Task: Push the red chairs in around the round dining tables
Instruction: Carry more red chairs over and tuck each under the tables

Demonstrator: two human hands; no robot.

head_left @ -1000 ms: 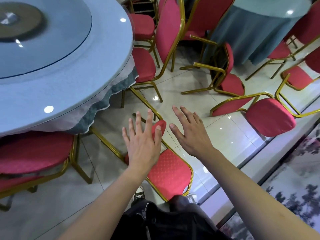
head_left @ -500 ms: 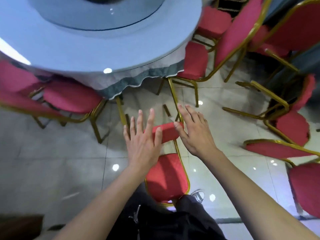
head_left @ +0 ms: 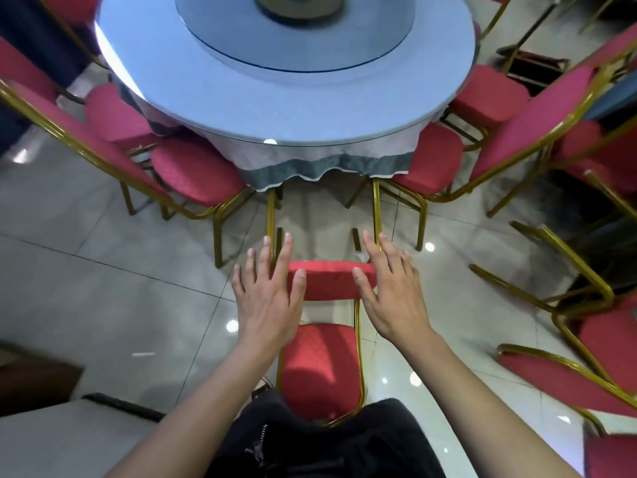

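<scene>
A red chair with a gold frame lies tipped in front of me, its seat cushion (head_left: 329,280) edge-on, its back pad (head_left: 320,370) against my legs, and its gold legs (head_left: 376,215) pointing at the round table (head_left: 275,108). My left hand (head_left: 267,298) lies flat at the cushion's left end and my right hand (head_left: 391,294) at its right end. Both have spread fingers and a thumb on the red cushion. Neither hand is closed around it.
Red chairs stand tucked at the table on the left (head_left: 196,170) and right (head_left: 431,160). More red chairs (head_left: 565,384) lie or stand crowded at the right. A glass turntable (head_left: 296,32) sits on the table. The glossy tile floor (head_left: 113,288) at the left is bare.
My view has swung so that the table is straight ahead. The tipped chair now points squarely at the gap between the two tucked chairs. My right hand has come onto the cushion's right end.
</scene>
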